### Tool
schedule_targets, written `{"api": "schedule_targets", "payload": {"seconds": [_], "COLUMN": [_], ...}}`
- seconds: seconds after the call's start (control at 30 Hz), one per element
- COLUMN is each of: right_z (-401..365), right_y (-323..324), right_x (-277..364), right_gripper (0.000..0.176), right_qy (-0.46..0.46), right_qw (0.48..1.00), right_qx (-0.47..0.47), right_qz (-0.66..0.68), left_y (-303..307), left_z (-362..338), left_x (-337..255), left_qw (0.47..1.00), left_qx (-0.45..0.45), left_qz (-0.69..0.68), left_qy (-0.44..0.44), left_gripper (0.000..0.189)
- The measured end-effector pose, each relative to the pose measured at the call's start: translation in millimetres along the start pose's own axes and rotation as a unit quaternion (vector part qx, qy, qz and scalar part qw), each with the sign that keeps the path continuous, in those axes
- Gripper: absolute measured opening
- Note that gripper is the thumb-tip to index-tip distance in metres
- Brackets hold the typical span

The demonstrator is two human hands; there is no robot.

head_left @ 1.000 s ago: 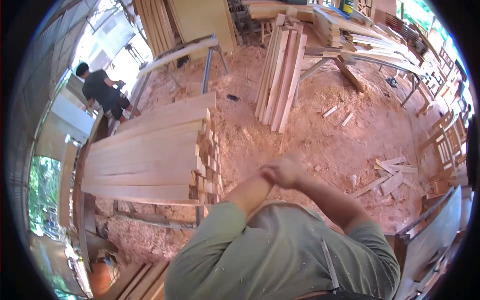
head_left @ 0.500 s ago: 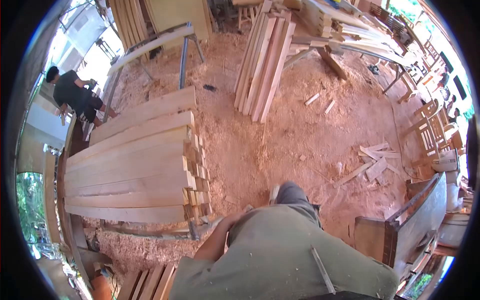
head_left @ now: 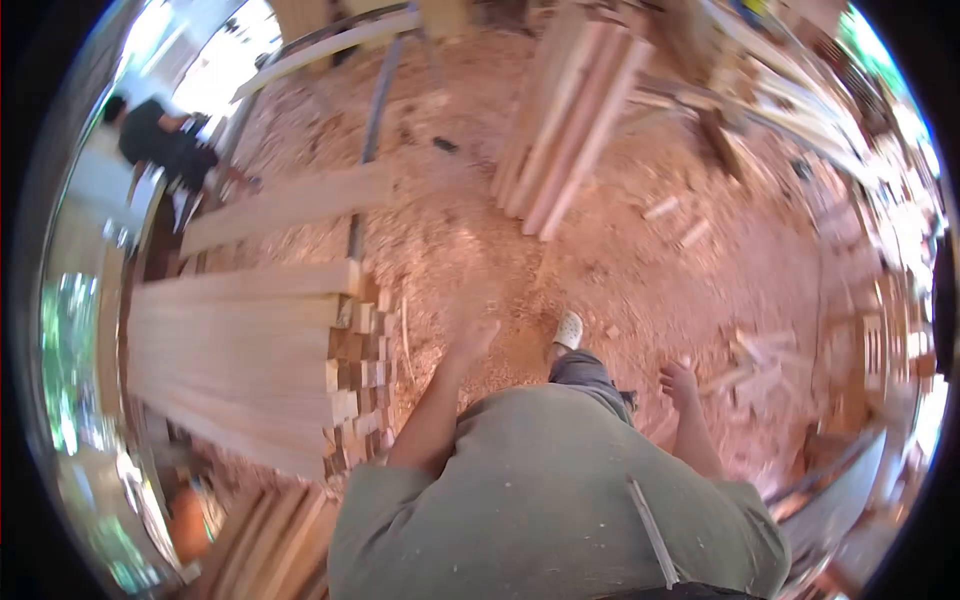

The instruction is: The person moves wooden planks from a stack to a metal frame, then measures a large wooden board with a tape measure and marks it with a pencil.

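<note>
Shaving-strewn floor; plank stack left of left fingers, apart.

Wooden planks; matt, seemingly smooth

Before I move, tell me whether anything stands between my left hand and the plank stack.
Nothing visible blocks the way: between the left hand, which is blurred, and the stack there is shaving-strewn floor, with what looks like a thin strip near the stack's end.

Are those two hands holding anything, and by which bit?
Nothing that I can see: the right hand is loosely curled and looks empty; the left hand, though blurred, seems empty too.
</note>
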State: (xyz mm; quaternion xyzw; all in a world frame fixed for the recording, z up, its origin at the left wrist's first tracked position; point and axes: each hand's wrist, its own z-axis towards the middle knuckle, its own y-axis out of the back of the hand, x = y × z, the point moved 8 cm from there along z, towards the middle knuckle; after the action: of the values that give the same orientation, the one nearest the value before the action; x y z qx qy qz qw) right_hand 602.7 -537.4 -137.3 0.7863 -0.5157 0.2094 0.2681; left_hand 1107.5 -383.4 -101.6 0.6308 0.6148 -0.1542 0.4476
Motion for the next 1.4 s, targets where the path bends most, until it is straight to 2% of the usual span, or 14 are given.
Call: {"api": "schedule_targets", "payload": {"seconds": [0.27,0.33,0.43,0.6,0.77,0.83,0.87,0.9,1.0,1.07,1.1,1.2,1.27,1.4], "right_z": [116,139,152,147,190,203,185,116,88,85,92,132,144,131], "right_y": [34,32,11,-39,-109,-121,-125,-152,-175,-181,-190,-213,-222,-234], "right_x": [125,121,120,170,314,433,505,577,691,757,776,794,787,779], "right_gripper": [0.054,0.051,0.039,0.041,0.039,0.032,0.035,0.044,0.060,0.069,0.069,0.072,0.058,0.044], "right_qy": [-0.036,-0.035,-0.098,-0.095,0.081,0.301,0.555,0.665,0.584,0.603,0.606,0.601,0.469,0.558], "right_qw": [0.997,0.996,0.986,0.975,0.995,0.953,0.827,0.710,0.782,0.587,0.582,0.710,0.699,0.604], "right_qx": [0.024,0.037,0.059,0.073,0.027,0.002,-0.081,-0.199,-0.217,-0.463,-0.465,-0.285,-0.357,-0.387], "right_qz": [-0.057,-0.074,-0.119,-0.188,-0.042,0.018,-0.042,-0.116,0.013,-0.278,-0.279,-0.232,-0.404,-0.418], "left_y": [53,37,16,67,249,310,336,365,419,430,432,441,439,447], "left_z": [-26,-26,-34,28,92,91,79,99,127,158,180,176,176,151], "left_x": [-9,72,89,57,32,21,7,41,114,137,137,114,128,73], "left_qw": [0.975,0.944,0.897,0.825,0.734,0.653,0.611,0.605,0.607,0.583,0.553,0.560,0.565,0.626], "left_qx": [-0.198,-0.209,-0.202,-0.348,-0.635,-0.707,-0.708,-0.712,-0.689,-0.606,-0.548,-0.586,-0.617,-0.656], "left_qz": [-0.064,-0.059,-0.243,-0.391,-0.192,-0.185,-0.209,-0.172,-0.269,-0.512,-0.617,-0.577,-0.529,-0.365], "left_qy": [0.072,0.250,0.308,0.216,0.144,0.201,0.286,0.310,0.290,0.176,0.114,0.101,0.143,0.211], "left_gripper": [0.050,0.048,0.048,0.038,0.050,0.055,0.060,0.065,0.072,0.074,0.074,0.073,0.067,0.057]}}
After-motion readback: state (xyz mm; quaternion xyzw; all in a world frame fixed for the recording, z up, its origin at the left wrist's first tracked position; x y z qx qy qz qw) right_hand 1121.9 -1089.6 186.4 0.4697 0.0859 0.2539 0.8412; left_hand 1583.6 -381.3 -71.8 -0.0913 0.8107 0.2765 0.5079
